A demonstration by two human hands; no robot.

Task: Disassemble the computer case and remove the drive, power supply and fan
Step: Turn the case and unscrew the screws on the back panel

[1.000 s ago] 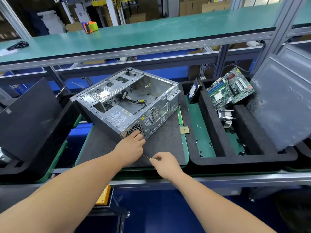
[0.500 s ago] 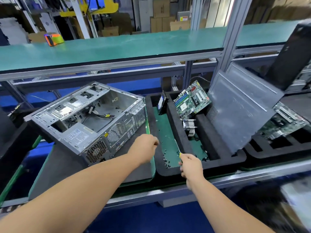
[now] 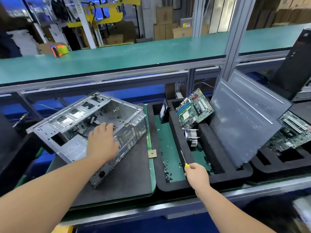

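The case [image 3: 94, 130] lies on its side on the dark mat [image 3: 131, 172] of the worktop, open face up, so I look straight into its bare metal shell. Its long axis runs on a diagonal, from the near end by my left forearm up and away to the right; the rear panel with its vents and slots faces me and the right. The power supply [image 3: 75, 148] sits in the near left corner of the case, its label up.

My left hand [image 3: 102, 142] reaches over the near wall of the case with fingers straight and spread a little, holding nothing; whether the palm touches the metal I cannot tell, as the hand is blurred.

My right hand [image 3: 196, 174] is curled round the yellow handle of a screwdriver [image 3: 184, 158]. Its thin shaft points up and away from me, slightly to the left, along the foam wall of the black tray [image 3: 176, 186] just right of the mat. Loose dark screws [image 3: 167, 172] lie scattered on the green floor of the tray's left compartment, near the hand. At the far end of that compartment a drive [image 3: 164, 111] stands on edge, leaning against the foam.

In the next compartment a motherboard [image 3: 193, 108] leans tilted, with a finned heatsink [image 3: 192, 137] below it. A grey side panel [image 3: 245, 118] leans at the tray's right end.
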